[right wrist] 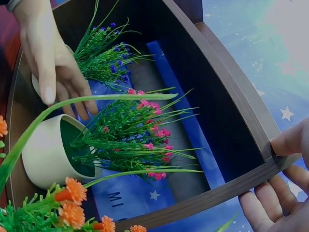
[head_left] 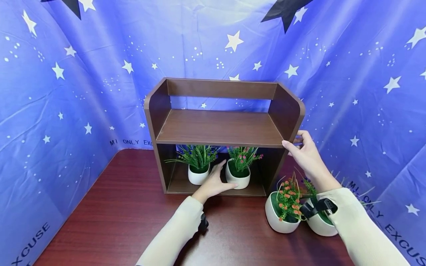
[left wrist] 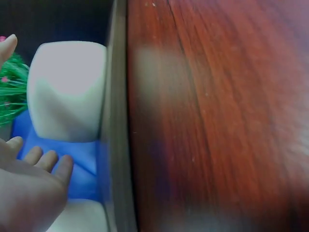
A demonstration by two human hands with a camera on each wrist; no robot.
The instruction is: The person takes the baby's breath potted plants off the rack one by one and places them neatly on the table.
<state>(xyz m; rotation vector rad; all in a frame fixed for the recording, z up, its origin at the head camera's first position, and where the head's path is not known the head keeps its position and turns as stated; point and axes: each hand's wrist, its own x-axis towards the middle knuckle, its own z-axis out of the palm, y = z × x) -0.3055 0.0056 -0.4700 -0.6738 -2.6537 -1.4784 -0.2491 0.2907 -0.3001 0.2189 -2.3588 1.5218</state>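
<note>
Through the head camera I see a blue curtain [head_left: 196, 48] printed with stars behind and at both sides of a reddish-brown table [head_left: 100, 207]. On the table I have a two-level brown shelf [head_left: 219, 127]. Its lower level holds the pink-flowered pot [head_left: 241, 181] and, apart from it to the left, the blue-flowered pot [head_left: 199, 177]. Right of the shelf stands the orange-flowered pot [head_left: 277, 221], with a fourth pot [head_left: 321, 225] just beside it, partly hidden behind the right arm. I see the right hand [head_left: 305, 157] clamped on the shelf's right side board, thumb and fingers on opposite faces. The left hand [head_left: 214, 181] reaches between the two shelved pots, thumb and fingers spread apart at the pink-flowered one; I cannot tell whether they touch it
</note>
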